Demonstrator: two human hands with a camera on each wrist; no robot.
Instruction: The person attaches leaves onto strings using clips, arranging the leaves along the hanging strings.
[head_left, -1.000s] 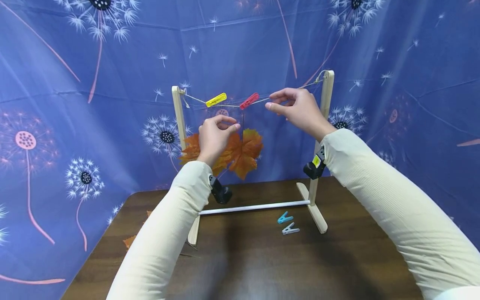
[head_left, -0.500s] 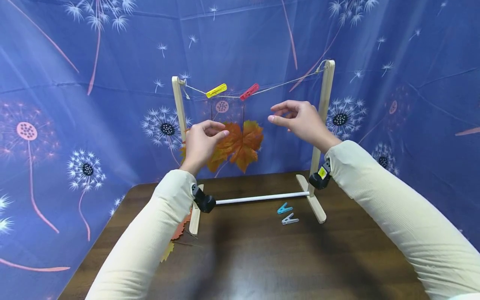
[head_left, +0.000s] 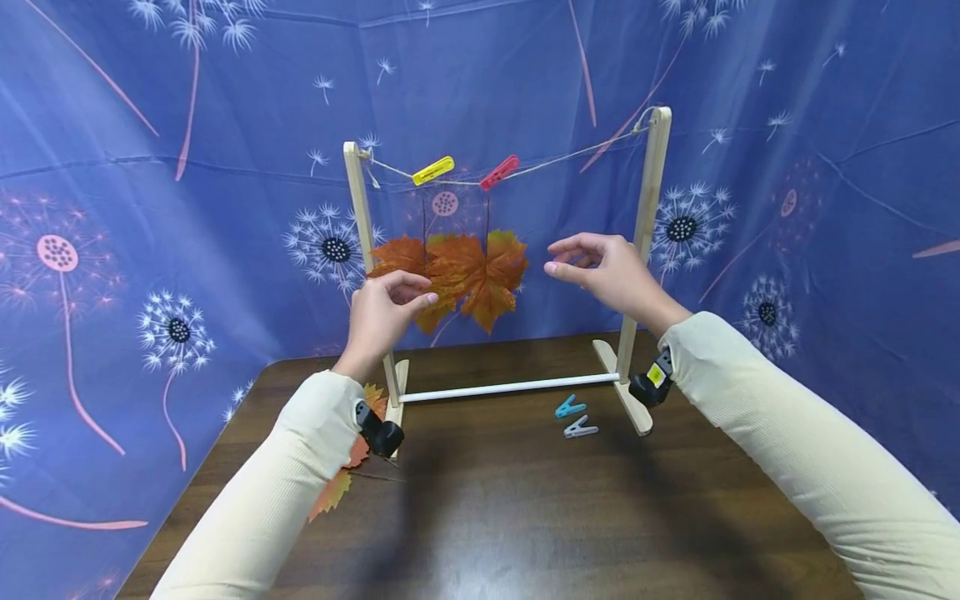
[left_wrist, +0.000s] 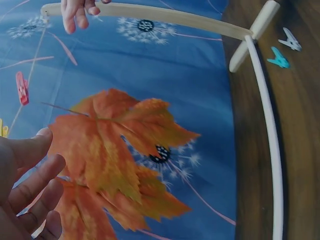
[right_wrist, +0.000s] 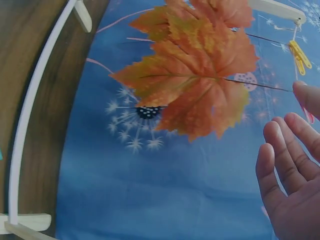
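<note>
Two orange-brown artificial maple leaves hang by their stems from a string (head_left: 558,163) between two wooden posts. A yellow clothespin (head_left: 433,171) holds the left leaf (head_left: 401,257), and a red clothespin (head_left: 498,172) holds the right leaf (head_left: 483,279), which partly overlaps it. My left hand (head_left: 381,317) hovers in front of the left leaf, fingers loosely bent, holding nothing. To the right of the leaves my right hand (head_left: 606,271) hangs in the air, also with nothing in it; its relaxed fingers show in the right wrist view.
On the brown table (head_left: 510,500) lie a blue clothespin (head_left: 570,407) and a pale grey clothespin (head_left: 581,427), near the stand's right foot (head_left: 633,408). A white rod (head_left: 510,387) joins the stand's feet. More leaves (head_left: 330,496) lie at left, partly behind my left sleeve.
Both hands have come down from the string; the left has also moved left, away from the leaves' stems. The clothespins and leaves stay on the string. The head view has tilted slightly downward.
</note>
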